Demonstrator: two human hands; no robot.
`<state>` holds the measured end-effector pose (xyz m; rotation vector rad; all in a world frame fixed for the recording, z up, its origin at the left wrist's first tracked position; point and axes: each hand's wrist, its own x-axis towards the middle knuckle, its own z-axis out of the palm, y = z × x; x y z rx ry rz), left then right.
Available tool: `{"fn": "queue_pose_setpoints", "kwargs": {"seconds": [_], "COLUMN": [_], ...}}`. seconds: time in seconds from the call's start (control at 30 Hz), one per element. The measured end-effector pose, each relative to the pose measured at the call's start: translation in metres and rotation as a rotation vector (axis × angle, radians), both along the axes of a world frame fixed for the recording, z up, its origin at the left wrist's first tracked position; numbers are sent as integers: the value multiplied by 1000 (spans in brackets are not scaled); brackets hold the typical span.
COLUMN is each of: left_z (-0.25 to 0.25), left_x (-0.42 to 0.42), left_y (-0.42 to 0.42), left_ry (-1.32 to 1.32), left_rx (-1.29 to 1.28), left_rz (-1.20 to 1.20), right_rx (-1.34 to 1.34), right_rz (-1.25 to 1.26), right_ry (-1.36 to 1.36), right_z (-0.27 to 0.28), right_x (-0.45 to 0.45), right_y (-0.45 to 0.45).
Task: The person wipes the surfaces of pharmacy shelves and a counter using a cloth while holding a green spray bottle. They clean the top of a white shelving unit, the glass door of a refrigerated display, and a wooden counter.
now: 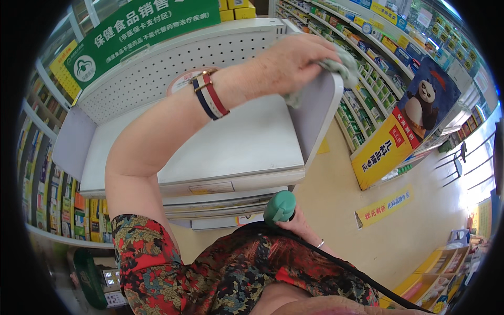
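Observation:
My left hand [301,65], with a striped watch strap [209,95] on its wrist, reaches across to the right. It grips a light green-and-white cloth [342,65] that drapes over the top of the white right side panel [319,106] of a shelf unit. Part of the cloth hangs inside the panel, below the hand. Down by my body, my right hand [297,224] holds a green lidded bottle [280,206], whose lower part is hidden. Between the side panels lies the white top shelf [236,141], backed by a perforated panel [157,75].
A green sign [145,35] with writing stands along the unit's back edge. Yellow boxes [240,12] sit behind it. Stocked shelves [366,75] line the right, near a display stand [405,126] with a panda picture. More stocked shelves [59,197] stand at left.

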<state>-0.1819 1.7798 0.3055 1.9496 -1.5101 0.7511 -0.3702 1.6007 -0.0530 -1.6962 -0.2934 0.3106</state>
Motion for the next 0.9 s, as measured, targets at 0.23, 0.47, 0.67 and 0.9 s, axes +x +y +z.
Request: {"fn": "queue_pose_setpoints", "kwargs": {"seconds": [0.23, 0.47, 0.67, 0.9], "left_z": [-13, -51, -94, -101], "left_x": [-108, -170, -157, -130], "left_y": [31, 160, 265, 352], "left_ry": [135, 577, 777, 698], "left_rx": [75, 82, 157, 510], "left_rz": [-307, 134, 509, 1213], "right_rx": [-70, -9, -91, -98], "right_rz": [55, 25, 85, 191], "right_ry": [-13, -8, -20, -8], "right_z": [29, -10, 1, -22], "right_x": [-6, -2, 17, 41], "right_y": [6, 8, 4, 6]}}
